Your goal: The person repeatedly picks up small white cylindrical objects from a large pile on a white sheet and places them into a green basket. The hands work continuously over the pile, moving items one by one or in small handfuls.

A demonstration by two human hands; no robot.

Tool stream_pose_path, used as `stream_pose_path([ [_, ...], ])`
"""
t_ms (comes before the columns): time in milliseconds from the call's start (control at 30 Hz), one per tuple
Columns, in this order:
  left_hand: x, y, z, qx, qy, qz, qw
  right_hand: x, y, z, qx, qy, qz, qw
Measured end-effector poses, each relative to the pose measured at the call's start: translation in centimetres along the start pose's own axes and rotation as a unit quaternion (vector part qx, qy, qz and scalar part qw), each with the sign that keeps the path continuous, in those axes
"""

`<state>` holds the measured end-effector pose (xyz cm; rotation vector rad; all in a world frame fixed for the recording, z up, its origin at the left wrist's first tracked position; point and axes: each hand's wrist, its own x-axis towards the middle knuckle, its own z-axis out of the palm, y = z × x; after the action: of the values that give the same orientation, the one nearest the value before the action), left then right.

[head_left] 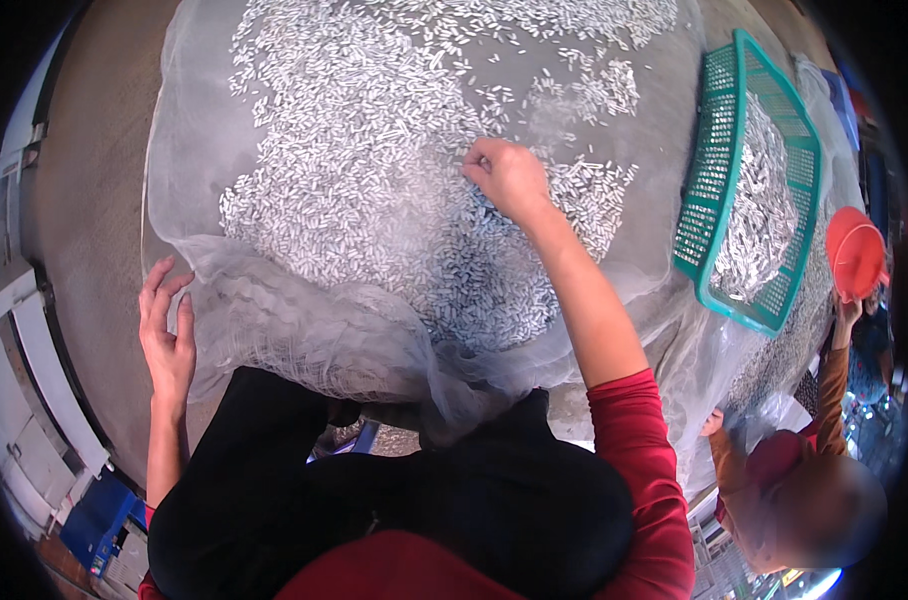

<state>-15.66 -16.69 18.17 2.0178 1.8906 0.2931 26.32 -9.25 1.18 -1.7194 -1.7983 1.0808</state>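
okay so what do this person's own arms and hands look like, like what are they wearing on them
Both hands are bare: no gloves, and no rings or watch that can be made out. The right hand leads to a bare forearm, with a red sleeve pushed up to about the elbow. The left hand also has a bare forearm; only a sliver of red shows near the lower edge of the picture.

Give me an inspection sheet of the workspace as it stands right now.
Surface: round table covered by sheer white netting.
Job's things: small silvery-white capsule-shaped pieces spread over the netting; more heaped in a green plastic basket at the right.
Clutter: orange scoop held up by another person at lower right.
Hands: right hand, fingers curled, on the pieces; left hand open, at the netting's edge.
Cables: nothing seen.
Surroundings: white frames and a blue box on the floor at left.
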Motion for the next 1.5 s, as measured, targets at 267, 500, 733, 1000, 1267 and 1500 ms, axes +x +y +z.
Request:
stream_pose_path([
  [267,0.7,-0.1,0.1,0.006,-0.011,0.018,1.0,-5.4,5.6,-8.4,0.506,0.115,0.194,0.833],
  [500,1.3,1.0,1.2,-0.005,-0.011,0.042,0.999,-3.6,7.0,-6.2,-0.103,0.202,0.255,0.94],
  [733,0.9,1.3,1.3,-0.012,-0.016,0.032,0.999,-5.7,8.8,-10.8,0.622,0.18,0.166,0.744],
  [1000,1.1,1.6,1.7,0.002,-0.014,0.051,0.999,-2.8,8.6,-11.5,-0.201,0.056,0.122,0.97],
  [1267,0.9,2.3,2.0,-0.014,-0.012,0.036,0.999,-2.8,6.8,-12.7,-0.132,-0.014,0.129,0.983],
  [1500,0.8,1.9,1.8,0.004,-0.02,0.034,0.999,-7.2,6.5,-8.6,0.401,-0.016,0.161,0.902],
])
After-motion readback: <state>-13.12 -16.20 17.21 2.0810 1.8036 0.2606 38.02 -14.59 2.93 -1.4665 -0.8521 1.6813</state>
